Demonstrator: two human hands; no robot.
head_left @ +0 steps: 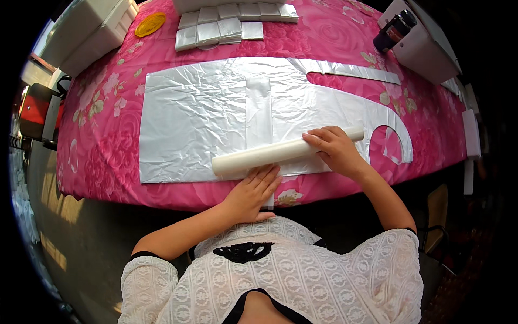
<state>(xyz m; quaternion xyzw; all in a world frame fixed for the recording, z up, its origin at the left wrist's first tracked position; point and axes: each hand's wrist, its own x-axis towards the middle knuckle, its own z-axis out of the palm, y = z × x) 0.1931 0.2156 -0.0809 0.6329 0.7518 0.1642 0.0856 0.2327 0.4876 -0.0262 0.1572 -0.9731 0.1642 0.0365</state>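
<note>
By the near table edge (156,196), left hand (251,193) perhaps touches white roll (270,153).

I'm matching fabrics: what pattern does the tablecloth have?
The tablecloth is pink with roses and pale flowers, clearest in the head view.

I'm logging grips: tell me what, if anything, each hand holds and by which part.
The right hand grips the white roll near its right end. The left hand lies flat at the silvery sheet's near edge, seemingly gripping nothing.
</note>
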